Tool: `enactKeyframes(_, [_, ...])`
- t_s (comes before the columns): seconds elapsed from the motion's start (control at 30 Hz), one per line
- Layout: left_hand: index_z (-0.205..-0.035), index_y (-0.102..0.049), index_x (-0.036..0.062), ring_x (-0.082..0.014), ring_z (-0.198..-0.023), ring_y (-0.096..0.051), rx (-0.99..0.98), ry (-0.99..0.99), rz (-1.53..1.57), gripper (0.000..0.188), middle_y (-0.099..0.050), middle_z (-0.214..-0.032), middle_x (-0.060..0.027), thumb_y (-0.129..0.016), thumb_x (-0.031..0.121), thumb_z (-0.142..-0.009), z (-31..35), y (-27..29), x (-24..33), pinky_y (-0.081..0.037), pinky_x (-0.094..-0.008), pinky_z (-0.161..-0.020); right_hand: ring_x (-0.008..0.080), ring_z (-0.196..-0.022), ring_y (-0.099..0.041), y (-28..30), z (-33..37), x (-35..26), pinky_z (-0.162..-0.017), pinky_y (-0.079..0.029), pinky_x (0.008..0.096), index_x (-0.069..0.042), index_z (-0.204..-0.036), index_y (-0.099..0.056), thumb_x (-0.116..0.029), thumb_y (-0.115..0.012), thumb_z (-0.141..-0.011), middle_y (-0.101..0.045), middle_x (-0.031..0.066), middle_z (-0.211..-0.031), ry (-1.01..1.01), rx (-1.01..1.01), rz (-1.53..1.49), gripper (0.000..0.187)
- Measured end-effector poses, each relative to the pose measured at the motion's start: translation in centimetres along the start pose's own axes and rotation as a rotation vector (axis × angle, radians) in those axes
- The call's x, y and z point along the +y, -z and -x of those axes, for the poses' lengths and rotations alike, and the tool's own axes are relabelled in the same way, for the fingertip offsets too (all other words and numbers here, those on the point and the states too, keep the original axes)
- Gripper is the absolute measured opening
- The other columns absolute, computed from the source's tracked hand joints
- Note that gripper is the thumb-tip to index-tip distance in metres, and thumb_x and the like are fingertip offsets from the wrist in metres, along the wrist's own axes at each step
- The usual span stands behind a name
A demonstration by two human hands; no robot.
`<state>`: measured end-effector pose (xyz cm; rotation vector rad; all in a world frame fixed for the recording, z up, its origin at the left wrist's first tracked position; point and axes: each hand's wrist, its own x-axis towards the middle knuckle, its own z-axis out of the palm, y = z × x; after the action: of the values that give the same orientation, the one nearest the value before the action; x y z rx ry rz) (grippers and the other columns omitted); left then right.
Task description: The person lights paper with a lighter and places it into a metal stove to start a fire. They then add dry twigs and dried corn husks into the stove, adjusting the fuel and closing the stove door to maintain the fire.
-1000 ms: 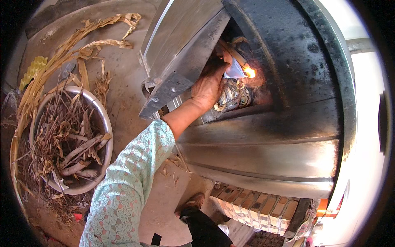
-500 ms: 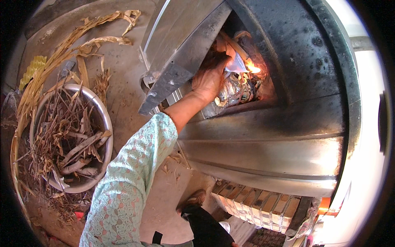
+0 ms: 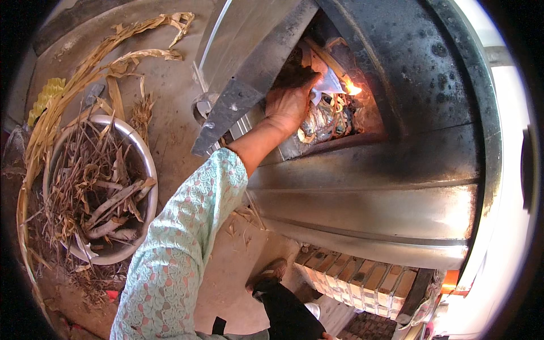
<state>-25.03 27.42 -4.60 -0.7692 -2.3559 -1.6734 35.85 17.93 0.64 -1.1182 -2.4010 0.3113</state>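
My left hand point(image 3: 288, 107) reaches into the mouth of a metal stove point(image 3: 362, 181), its arm in a mint lace sleeve. The fingers are closed on a pale, whitish-lilac piece of paper point(image 3: 328, 85), partly hidden by the hand. A small flame point(image 3: 352, 89) burns at the paper's far end. Under it lie crumpled shiny wrapping point(image 3: 322, 122) and light scraps inside the stove. A stick point(image 3: 326, 56) slants above the paper. Only a sliver of my right hand point(image 3: 327, 336) shows at the lower edge, its fingers out of sight.
A dark metal door point(image 3: 238, 90) stands open left of the stove mouth. On the left, a metal basin point(image 3: 152, 181) holds twigs and broken sticks, with dry corn stalks point(image 3: 51, 124) beside it. A brick block point(image 3: 357, 280) sits below the stove, near my foot point(image 3: 272, 271).
My left hand stays in the stove mouth with the paper, barely shifted. The flame still burns at its end, and the view has moved slightly.
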Motion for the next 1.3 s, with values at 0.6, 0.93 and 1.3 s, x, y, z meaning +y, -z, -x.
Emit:
enactKeyframes(0.6, [-0.121, -0.045, 0.0027, -0.0395, -0.120, -0.041, 0.187, -0.094, -0.068, 0.055, -0.041, -0.132, -0.0209, -0.069, 0.015, -0.073, 0.1, -0.7, -0.8, -0.038, -0.0430, -0.099, 0.0364, -0.101, -0.051, 0.0, -0.3, -0.4, -0.089, -0.039, 0.0429, 0.003, -0.099, -0.052, -0.018, -0.042, -0.095, -0.053, 0.0260, -0.114, -0.028, 0.009, 0.005, 0.023])
enactKeyframes(0.93, [-0.108, -0.053, 0.0032, -0.0382, -0.112, -0.047, 0.220, -0.126, -0.040, 0.041, -0.049, -0.120, -0.0198, -0.069, 0.015, -0.073, 0.1, -1.0, -1.5, -0.041, -0.0442, -0.092, 0.0366, -0.101, -0.052, 0.4, -0.7, -0.1, -0.089, -0.039, 0.0435, 0.004, -0.098, -0.051, -0.018, -0.043, -0.095, -0.053, 0.0267, -0.113, 0.033, -0.029, 0.021, 0.024])
enactKeyframes(1.3, [-0.097, -0.058, 0.0022, -0.0359, -0.109, -0.048, 0.210, -0.157, -0.068, 0.022, -0.056, -0.108, -0.0190, -0.060, 0.008, -0.076, 0.2, -0.6, -1.0, -0.041, -0.0427, -0.092, 0.0365, -0.101, -0.052, 0.3, -0.6, 0.2, -0.089, -0.040, 0.0432, 0.005, -0.098, -0.051, -0.017, -0.042, -0.096, -0.053, 0.0270, -0.113, 0.065, -0.032, 0.033, 0.025])
